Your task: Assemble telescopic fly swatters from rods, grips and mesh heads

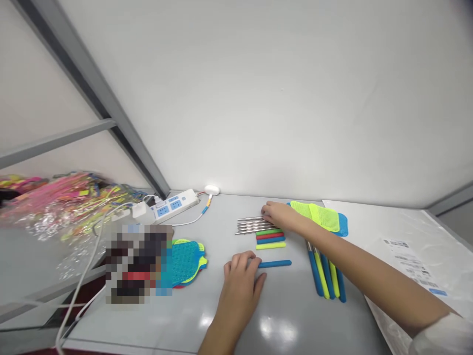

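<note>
Left hand (240,271) at left end of blue tube (276,264), lying on worktop (314,325) nearer than row of coloured tubes (271,239); right hand (272,212) at right ends of thin metal rods (250,226), just beyond row. Whether either grip is closed, cannot tell. Blue tube looks light, probably smooth, best held mid-length; rods appear stiff, likely slippery, best pinched near ends. Label (416,267) on white packaging (369,219), right: print too small to read.

And the right forearm (369,273) hides upper parts of some coloured handles (325,278); a pixelated patch (135,266) blots detail; the label (416,266) reads too small!
</note>
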Motion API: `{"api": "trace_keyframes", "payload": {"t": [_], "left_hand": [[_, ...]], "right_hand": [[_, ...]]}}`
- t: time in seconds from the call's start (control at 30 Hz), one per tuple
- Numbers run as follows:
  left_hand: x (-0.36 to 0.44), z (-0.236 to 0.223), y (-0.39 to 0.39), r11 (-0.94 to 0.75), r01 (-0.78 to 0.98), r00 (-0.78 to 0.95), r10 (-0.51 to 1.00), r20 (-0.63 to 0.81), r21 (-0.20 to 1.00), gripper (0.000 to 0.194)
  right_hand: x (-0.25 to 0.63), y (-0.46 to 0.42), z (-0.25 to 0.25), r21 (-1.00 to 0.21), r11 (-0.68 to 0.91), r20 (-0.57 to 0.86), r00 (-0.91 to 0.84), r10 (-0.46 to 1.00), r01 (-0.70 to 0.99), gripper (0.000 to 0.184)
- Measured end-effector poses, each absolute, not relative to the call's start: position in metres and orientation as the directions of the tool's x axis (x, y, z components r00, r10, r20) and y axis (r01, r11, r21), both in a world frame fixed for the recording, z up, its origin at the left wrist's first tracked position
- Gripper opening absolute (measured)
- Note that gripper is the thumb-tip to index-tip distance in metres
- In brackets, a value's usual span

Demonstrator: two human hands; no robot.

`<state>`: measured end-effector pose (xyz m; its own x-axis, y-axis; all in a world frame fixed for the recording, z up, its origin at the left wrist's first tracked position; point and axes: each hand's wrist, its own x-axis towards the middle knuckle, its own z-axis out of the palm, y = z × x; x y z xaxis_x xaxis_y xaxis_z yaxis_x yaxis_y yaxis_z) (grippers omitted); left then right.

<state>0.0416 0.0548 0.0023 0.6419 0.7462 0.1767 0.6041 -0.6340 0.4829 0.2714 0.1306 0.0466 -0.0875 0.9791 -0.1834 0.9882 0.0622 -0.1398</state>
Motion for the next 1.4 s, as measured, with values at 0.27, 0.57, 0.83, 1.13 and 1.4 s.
{"api": "trace_keyframes", "payload": {"t": [0.27,0.57,0.83,1.13,1.4], "left_hand": [[0.035,0.007,0.056,-0.575,0.514,0.639,0.752,0.164,0.636,0.013],[0.028,0.006,0.051,-0.461,0.159,0.447,0.822,0.353,0.873,0.010],[0.034,0.008,0.039,-0.296,0.222,0.515,0.845,0.146,0.929,0.014],[0.014,0.021,-0.002,-0.429,0.188,0.570,0.780,0.258,0.884,0.024],[-0.013,0.034,-0.049,-0.435,0.189,0.591,0.767,0.252,0.880,0.025]], "right_hand": [[0.271,0.147,0.039,-0.217,0.107,-0.174,-0.146,0.974,0.970,0.034],[0.266,0.100,0.083,-0.502,-0.030,0.036,0.055,0.998,0.864,0.025],[0.208,0.026,0.126,-0.936,-0.017,-0.046,0.073,0.996,-0.353,0.038],[0.151,-0.013,0.112,-0.877,0.122,0.076,0.116,0.990,-0.466,0.037],[0.122,-0.063,0.116,-0.820,0.147,0.109,0.100,0.989,-0.553,0.041]]}}
